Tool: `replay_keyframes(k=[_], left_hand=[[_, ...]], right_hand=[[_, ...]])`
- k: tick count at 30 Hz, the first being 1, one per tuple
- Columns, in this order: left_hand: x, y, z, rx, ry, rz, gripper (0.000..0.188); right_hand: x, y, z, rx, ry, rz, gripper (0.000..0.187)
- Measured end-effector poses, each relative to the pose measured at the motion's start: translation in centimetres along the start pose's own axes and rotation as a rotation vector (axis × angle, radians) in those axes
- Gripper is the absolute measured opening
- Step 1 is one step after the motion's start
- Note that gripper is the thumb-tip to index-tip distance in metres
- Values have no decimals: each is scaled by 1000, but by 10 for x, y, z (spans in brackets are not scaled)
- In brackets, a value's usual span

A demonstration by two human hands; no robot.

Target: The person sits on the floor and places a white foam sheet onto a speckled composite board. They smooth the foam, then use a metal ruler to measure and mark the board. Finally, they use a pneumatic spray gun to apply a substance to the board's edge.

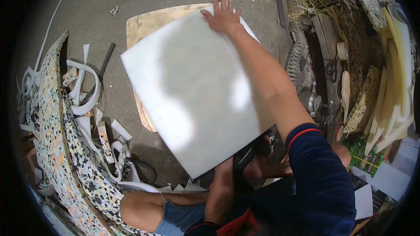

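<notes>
Nearest us, the left forearm [221, 188] rises between our knees and disappears beneath the near edge of a white foam sheet [205, 100]; the sheet covers the left hand, so we cannot tell whether it grips anything. Dark shapes beside that forearm, under the edge, are too shadowed to make out. On our left, a long speckled foam slab [52, 100] curves out of view, with white foam offcuts [92, 94] heaped along it. The sheet lies tilted over a wooden board [141, 30], hiding most of it; only the left and far margins show. Farthest out, our right hand [223, 19] rests flat, fingers spread, on the sheet's far corner. Off to the right, a coiled hose [295, 57] runs partly lost among clutter.
</notes>
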State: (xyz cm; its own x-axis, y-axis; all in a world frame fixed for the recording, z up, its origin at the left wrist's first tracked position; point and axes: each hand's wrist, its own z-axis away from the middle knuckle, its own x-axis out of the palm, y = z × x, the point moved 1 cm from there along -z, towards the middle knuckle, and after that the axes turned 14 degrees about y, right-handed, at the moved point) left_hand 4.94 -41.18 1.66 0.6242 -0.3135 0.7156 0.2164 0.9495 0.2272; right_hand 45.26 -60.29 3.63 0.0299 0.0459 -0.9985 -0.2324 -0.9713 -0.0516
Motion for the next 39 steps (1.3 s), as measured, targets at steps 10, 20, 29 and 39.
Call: replay_keyframes(k=[10, 20, 29, 39], left_hand=[[6, 1, -18, -62, -115, 40, 67], [17, -5, -40, -343, -593, 347, 65], [84, -7, -16, -114, -144, 76, 64], [192, 51, 71, -244, -542, 344, 56]], right_hand=[[-6, 37, 45, -44, 316, 89, 83], [-134, 112, 279, -44, -125, 20, 89], [-175, -1, 344, -329, -28, 81, 92], [-275, -92, 332, -898, 174, -213, 92]])
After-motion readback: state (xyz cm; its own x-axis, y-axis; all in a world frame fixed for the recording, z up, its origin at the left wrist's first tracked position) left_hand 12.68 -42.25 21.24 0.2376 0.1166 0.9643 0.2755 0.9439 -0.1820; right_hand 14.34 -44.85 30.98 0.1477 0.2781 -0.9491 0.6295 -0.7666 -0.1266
